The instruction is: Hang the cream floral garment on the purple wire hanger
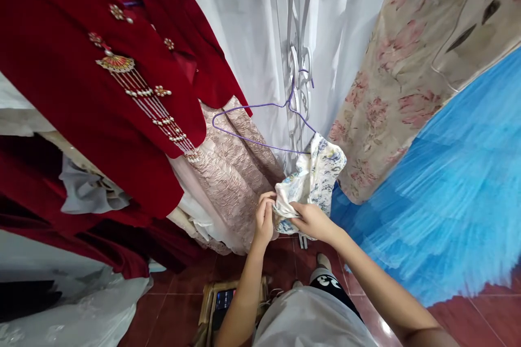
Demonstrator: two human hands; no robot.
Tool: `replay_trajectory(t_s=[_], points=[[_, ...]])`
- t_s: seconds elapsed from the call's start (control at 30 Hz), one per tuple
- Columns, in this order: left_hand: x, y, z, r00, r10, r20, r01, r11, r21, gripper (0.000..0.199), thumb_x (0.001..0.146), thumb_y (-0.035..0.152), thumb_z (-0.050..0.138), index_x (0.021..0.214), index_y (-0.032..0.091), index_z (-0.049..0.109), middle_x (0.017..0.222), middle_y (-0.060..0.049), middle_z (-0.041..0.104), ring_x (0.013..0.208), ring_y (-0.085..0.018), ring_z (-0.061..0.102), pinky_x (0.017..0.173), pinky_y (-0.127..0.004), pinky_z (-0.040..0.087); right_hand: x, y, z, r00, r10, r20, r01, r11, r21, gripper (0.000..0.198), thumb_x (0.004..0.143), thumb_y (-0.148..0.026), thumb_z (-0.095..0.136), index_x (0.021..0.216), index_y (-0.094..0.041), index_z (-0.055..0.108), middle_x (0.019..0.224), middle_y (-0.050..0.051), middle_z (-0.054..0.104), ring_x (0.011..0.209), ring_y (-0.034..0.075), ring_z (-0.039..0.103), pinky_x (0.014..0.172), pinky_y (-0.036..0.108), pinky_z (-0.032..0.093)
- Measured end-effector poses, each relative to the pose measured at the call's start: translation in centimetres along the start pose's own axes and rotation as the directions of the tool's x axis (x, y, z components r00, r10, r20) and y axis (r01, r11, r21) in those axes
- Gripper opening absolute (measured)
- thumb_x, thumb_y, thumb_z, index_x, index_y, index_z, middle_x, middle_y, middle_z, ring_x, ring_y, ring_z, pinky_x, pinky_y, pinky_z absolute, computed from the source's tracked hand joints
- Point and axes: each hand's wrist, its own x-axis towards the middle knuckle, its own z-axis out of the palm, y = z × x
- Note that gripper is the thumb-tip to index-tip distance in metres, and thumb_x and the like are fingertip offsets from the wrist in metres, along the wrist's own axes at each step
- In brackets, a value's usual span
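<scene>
A white garment with a blue floral print (325,165) hangs by one side from a purple wire hanger (252,104). The hanger's left arm is bare, and its hook hangs among white rings on a pale stand. My left hand (265,217) pinches the garment's left edge with fingers and thumb together. My right hand (313,221) grips the cloth a little lower and to the right, thumb on top. Bunched folds lie between the two hands. The fingertips under the cloth are hidden.
On the left hang a red velvet jacket (171,92) with beaded ornaments and a pink embossed skirt (232,173). A beige floral dress (378,92) and a blue tulle skirt (443,190) hang at right. White curtains (248,27) stand behind. A wooden stool (207,309) holding a phone (224,299) is below.
</scene>
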Motion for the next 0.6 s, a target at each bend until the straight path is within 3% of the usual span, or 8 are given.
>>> replay_trajectory(t_s=[0.1, 0.17, 0.27, 0.37, 0.47, 0.53, 0.6], points=[[-0.2, 1.8, 1.5, 0.982, 0.058, 0.178, -0.04, 0.994, -0.102, 0.042, 0.105, 0.049, 0.033, 0.084, 0.021, 0.057, 0.114, -0.012, 0.068, 0.124, -0.027, 0.057, 0.112, -0.043, 0.04, -2.3, 0.8, -1.6, 0.998, 0.026, 0.059, -0.024, 0.999, -0.029, 0.021, 0.096, -0.027, 0.052, 0.081, -0.017, 0.062, 0.069, 0.006, 0.064, 0.06, 0.017, 0.054, 0.06, 0.028, 0.029], [-0.9, 2.3, 3.2, 0.952, 0.032, 0.304, 0.013, 0.989, -0.146, 0.045, 0.105, 0.051, 0.031, 0.085, 0.021, 0.058, 0.1, -0.01, 0.069, 0.108, -0.026, 0.063, 0.105, -0.041, 0.044, -3.8, 1.4, -2.4, 0.995, 0.038, 0.097, -0.037, 0.999, -0.016, 0.026, 0.096, -0.029, 0.053, 0.073, -0.017, 0.058, 0.062, 0.002, 0.057, 0.056, 0.014, 0.045, 0.058, 0.028, 0.026], [-2.2, 2.0, 5.7, 0.913, -0.124, 0.388, 0.181, 0.977, -0.113, 0.052, 0.102, 0.061, 0.03, 0.08, 0.021, 0.053, 0.074, -0.003, 0.057, 0.073, -0.02, 0.056, 0.079, -0.034, 0.048, -5.5, 2.2, -2.6, 0.986, 0.065, 0.153, -0.075, 0.995, 0.059, 0.028, 0.094, -0.03, 0.056, 0.069, -0.017, 0.054, 0.058, -0.003, 0.046, 0.055, 0.012, 0.037, 0.056, 0.027, 0.024], [-3.5, 1.0, 7.2, 0.872, -0.255, 0.417, 0.338, 0.931, -0.136, 0.058, 0.094, 0.076, 0.033, 0.079, 0.022, 0.048, 0.069, 0.001, 0.046, 0.064, -0.017, 0.047, 0.065, -0.03, 0.044, -6.4, 2.8, -2.4, 0.968, 0.063, 0.244, -0.127, 0.958, 0.258, 0.024, 0.089, -0.033, 0.064, 0.073, -0.016, 0.057, 0.06, -0.005, 0.044, 0.056, 0.01, 0.037, 0.054, 0.024, 0.026], [-4.5, 0.3, 7.3, 0.762, -0.238, 0.602, 0.463, 0.851, -0.25, 0.063, 0.084, 0.084, 0.046, 0.094, 0.023, 0.057, 0.081, -0.002, 0.057, 0.076, -0.019, 0.057, 0.076, -0.032, 0.05, -6.7, 3.5, -3.3, 0.97, -0.006, 0.242, -0.125, 0.844, 0.521, 0.023, 0.087, -0.037, 0.067, 0.083, -0.015, 0.063, 0.069, -0.003, 0.052, 0.061, 0.011, 0.043, 0.057, 0.023, 0.034], [-5.1, 0.1, 7.1, 0.646, -0.19, 0.739, 0.526, 0.813, -0.251, 0.065, 0.077, 0.082, 0.059, 0.107, 0.025, 0.064, 0.097, -0.006, 0.066, 0.096, -0.026, 0.063, 0.092, -0.037, 0.051, -6.7, 4.2, -4.9, 0.992, 0.001, 0.13, -0.082, 0.78, 0.62, 0.026, 0.089, -0.041, 0.067, 0.085, -0.015, 0.065, 0.073, -0.001, 0.055, 0.065, 0.013, 0.045, 0.059, 0.023, 0.038], [-5.7, 0.0, 7.1, 0.531, -0.198, 0.824, 0.54, 0.828, -0.149, 0.061, 0.074, 0.073, 0.071, 0.113, 0.026, 0.069, 0.109, -0.006, 0.07, 0.11, -0.03, 0.063, 0.102, -0.042, 0.048, -6.4, 5.4, -7.1, 0.999, 0.043, 0.008, -0.038, 0.768, 0.639, 0.031, 0.087, -0.044, 0.071, 0.08, -0.015, 0.065, 0.07, -0.001, 0.053, 0.064, 0.013, 0.045, 0.059, 0.024, 0.037]])
